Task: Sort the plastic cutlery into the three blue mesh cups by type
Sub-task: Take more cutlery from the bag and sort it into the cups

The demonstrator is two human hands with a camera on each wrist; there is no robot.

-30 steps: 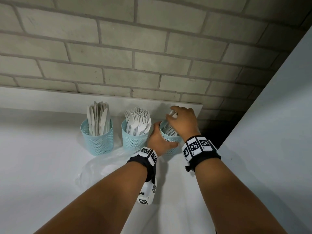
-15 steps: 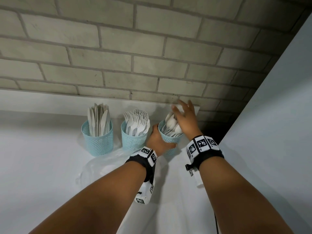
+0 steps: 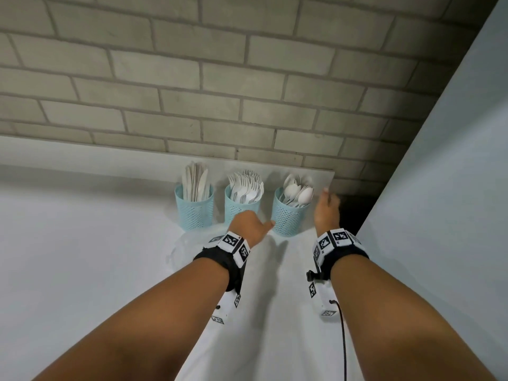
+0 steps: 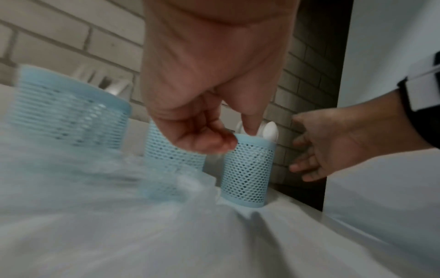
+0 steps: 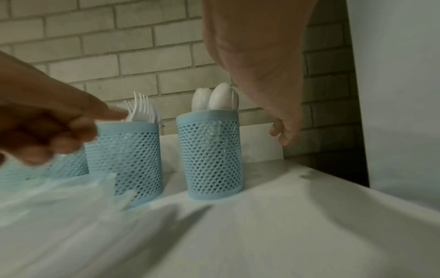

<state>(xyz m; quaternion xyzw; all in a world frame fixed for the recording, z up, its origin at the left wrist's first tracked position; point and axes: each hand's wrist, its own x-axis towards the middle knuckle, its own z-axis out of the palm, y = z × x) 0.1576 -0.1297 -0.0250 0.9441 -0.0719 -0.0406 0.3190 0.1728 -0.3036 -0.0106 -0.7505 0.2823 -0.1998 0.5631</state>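
Plastic cutlery stands sorted in three blue mesh cups lined up along the back of the white desk (image 3: 82, 257), close to the brick wall (image 3: 192, 78). Knives (image 3: 195, 182) fill the left cup (image 3: 195, 213), forks (image 3: 246, 185) the middle cup (image 3: 239, 211), and spoons (image 3: 298, 192) the right cup (image 3: 288, 215) — all handles down, with their working ends rising above the rims. The three cups stand upright, near one another but apart.

Neither hand holds anything. The left hand (image 3: 251, 226) hovers just in front of the gap between the middle and right cups; its grip is narrow, the fingers loosely curled with the thumb pointing toward the right cup, and the left wrist view shows bare fingers and nothing between them. The right hand (image 3: 327, 213) sits just to the right of the right cup, apart from it — its grip is wide, fingers relaxed and spread toward the wall.

A crumpled clear plastic bag (image 3: 189, 243) lies on the desk in front of the left and middle cups, under the left wrist. A white panel (image 3: 439, 188) rises at the desk's right side.
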